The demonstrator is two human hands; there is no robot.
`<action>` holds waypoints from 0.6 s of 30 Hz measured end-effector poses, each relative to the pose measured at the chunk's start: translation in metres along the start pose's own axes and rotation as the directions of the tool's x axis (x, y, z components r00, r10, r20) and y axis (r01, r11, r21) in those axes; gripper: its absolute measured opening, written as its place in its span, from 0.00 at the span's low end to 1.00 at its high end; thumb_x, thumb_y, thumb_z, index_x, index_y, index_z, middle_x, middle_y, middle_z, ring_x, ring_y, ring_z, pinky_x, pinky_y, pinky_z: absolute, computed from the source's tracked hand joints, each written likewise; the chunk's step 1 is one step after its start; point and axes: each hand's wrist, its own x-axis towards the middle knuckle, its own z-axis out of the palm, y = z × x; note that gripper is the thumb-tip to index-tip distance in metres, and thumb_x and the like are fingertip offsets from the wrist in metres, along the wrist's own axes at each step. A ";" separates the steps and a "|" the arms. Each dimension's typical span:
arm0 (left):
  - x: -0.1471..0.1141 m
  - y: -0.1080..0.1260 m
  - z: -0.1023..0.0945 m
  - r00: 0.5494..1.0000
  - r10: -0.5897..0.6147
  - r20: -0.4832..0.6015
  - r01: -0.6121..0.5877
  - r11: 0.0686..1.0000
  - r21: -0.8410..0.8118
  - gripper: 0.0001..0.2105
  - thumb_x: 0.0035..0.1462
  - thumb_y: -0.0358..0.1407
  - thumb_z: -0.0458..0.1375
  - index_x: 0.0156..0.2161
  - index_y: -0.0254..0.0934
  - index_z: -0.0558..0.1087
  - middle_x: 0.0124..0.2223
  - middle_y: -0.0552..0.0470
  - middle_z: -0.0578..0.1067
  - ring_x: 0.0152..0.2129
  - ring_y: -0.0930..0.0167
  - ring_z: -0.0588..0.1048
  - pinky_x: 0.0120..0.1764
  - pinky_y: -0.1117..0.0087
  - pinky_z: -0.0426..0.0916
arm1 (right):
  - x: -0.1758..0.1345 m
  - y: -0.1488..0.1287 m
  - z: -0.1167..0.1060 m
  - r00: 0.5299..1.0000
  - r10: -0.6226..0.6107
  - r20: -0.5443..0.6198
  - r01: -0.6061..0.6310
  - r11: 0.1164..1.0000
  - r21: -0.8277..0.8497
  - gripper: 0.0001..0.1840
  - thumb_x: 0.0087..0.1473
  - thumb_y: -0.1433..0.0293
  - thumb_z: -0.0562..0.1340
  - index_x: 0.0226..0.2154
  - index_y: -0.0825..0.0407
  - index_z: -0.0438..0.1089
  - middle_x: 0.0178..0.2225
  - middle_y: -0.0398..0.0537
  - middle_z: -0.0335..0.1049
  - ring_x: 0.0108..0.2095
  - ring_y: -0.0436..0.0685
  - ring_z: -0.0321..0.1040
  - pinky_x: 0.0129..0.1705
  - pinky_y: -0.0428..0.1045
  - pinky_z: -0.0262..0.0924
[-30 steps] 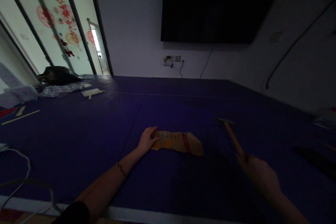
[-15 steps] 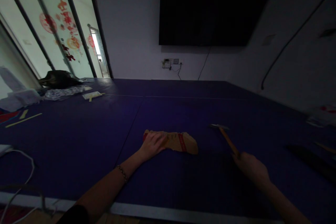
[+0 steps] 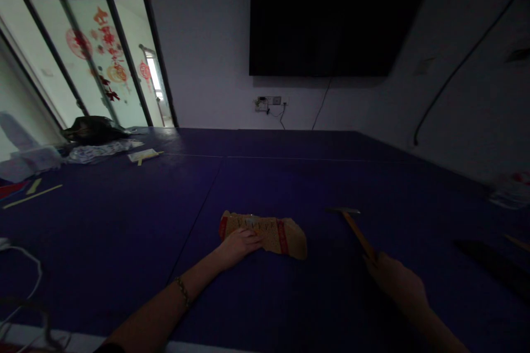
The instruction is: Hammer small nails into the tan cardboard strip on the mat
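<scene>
A tan packet (image 3: pixel 271 234) with red bands, dark printing and a pale patch on top lies on the dark blue table. My left hand (image 3: pixel 240 245) is at its near edge, fingers closed together over it; the thumb is hidden. My right hand (image 3: pixel 399 281) is wrapped round the wooden handle of a hammer (image 3: pixel 361 237). The hammer's metal head points away from me, to the right of the packet and apart from it. Whether the head touches the table is too dark to tell.
Thin yellowish strips (image 3: pixel 33 196), a clear plastic box (image 3: pixel 35 161), a white tray (image 3: pixel 143 155) and a black bag (image 3: pixel 95 129) are at the left. A white cable (image 3: pixel 35 267) lies at the near left. At the right is a long dark object (image 3: pixel 488 262).
My left hand and the packet have shifted a little towards me, and more of the packet's printed face shows. The hammer stays in my right hand, nearly in place.
</scene>
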 end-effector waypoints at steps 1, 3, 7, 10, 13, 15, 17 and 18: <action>0.000 0.000 0.000 1.000 0.001 -0.005 -0.001 1.000 -0.009 0.13 0.57 0.31 0.49 0.47 0.41 0.68 0.48 0.54 0.72 0.43 0.71 0.68 0.43 0.70 0.59 | -0.001 -0.001 0.001 1.000 0.004 0.007 -0.004 1.000 0.008 0.21 0.55 0.60 0.46 0.29 0.56 0.67 0.31 0.62 0.74 0.32 0.67 0.73 0.31 0.57 0.63; -0.001 0.000 0.001 1.000 0.002 -0.011 -0.002 1.000 -0.026 0.13 0.57 0.31 0.48 0.47 0.42 0.68 0.48 0.54 0.73 0.42 0.72 0.69 0.42 0.70 0.60 | -0.003 -0.002 0.003 1.000 0.002 0.002 -0.002 1.000 -0.001 0.21 0.55 0.61 0.45 0.29 0.56 0.67 0.30 0.61 0.74 0.31 0.67 0.73 0.30 0.57 0.63; -0.003 -0.001 0.001 1.000 0.012 -0.019 -0.012 1.000 -0.019 0.14 0.59 0.31 0.46 0.47 0.41 0.68 0.47 0.51 0.73 0.42 0.71 0.69 0.43 0.69 0.61 | -0.003 -0.001 0.012 0.995 -0.067 -0.068 0.059 0.992 -0.112 0.18 0.55 0.63 0.47 0.30 0.57 0.67 0.30 0.62 0.73 0.31 0.68 0.73 0.29 0.57 0.63; -0.004 0.001 -0.001 0.999 0.020 -0.026 -0.020 1.000 -0.003 0.15 0.60 0.30 0.43 0.47 0.39 0.67 0.49 0.49 0.72 0.43 0.71 0.69 0.44 0.68 0.62 | 0.000 0.004 0.019 0.997 -0.049 -0.061 0.044 0.996 -0.076 0.18 0.54 0.62 0.47 0.30 0.56 0.67 0.29 0.60 0.73 0.31 0.67 0.73 0.29 0.56 0.63; -0.005 0.004 -0.006 0.999 0.018 -0.028 -0.018 1.000 -0.001 0.15 0.61 0.30 0.41 0.48 0.37 0.66 0.49 0.49 0.72 0.44 0.71 0.69 0.45 0.67 0.63 | 0.002 0.009 0.021 0.999 -0.014 -0.034 0.014 1.000 -0.001 0.21 0.54 0.58 0.46 0.28 0.55 0.66 0.28 0.60 0.73 0.31 0.67 0.73 0.31 0.57 0.63; -0.005 0.005 -0.007 0.999 0.019 -0.035 -0.019 1.000 -0.001 0.15 0.61 0.30 0.42 0.48 0.37 0.66 0.48 0.48 0.72 0.44 0.71 0.69 0.44 0.67 0.64 | 0.003 0.009 0.020 1.000 0.003 -0.006 -0.003 1.000 0.011 0.22 0.54 0.57 0.46 0.28 0.55 0.65 0.28 0.60 0.72 0.31 0.67 0.73 0.32 0.58 0.63; -0.006 0.005 -0.007 0.999 0.013 -0.042 -0.014 1.000 -0.005 0.14 0.60 0.30 0.43 0.48 0.37 0.66 0.47 0.48 0.73 0.44 0.71 0.69 0.45 0.67 0.65 | 0.002 0.006 0.018 1.000 0.021 0.010 -0.021 1.000 -0.007 0.21 0.54 0.57 0.45 0.29 0.54 0.65 0.28 0.59 0.72 0.32 0.67 0.72 0.32 0.58 0.63; -0.006 0.005 -0.006 0.999 0.007 -0.048 -0.008 1.000 -0.009 0.14 0.60 0.30 0.43 0.48 0.37 0.65 0.47 0.47 0.73 0.44 0.71 0.69 0.45 0.67 0.65 | 0.002 0.004 0.016 1.000 0.026 0.015 -0.026 1.000 -0.014 0.21 0.55 0.58 0.45 0.29 0.54 0.64 0.28 0.59 0.72 0.31 0.67 0.72 0.32 0.58 0.63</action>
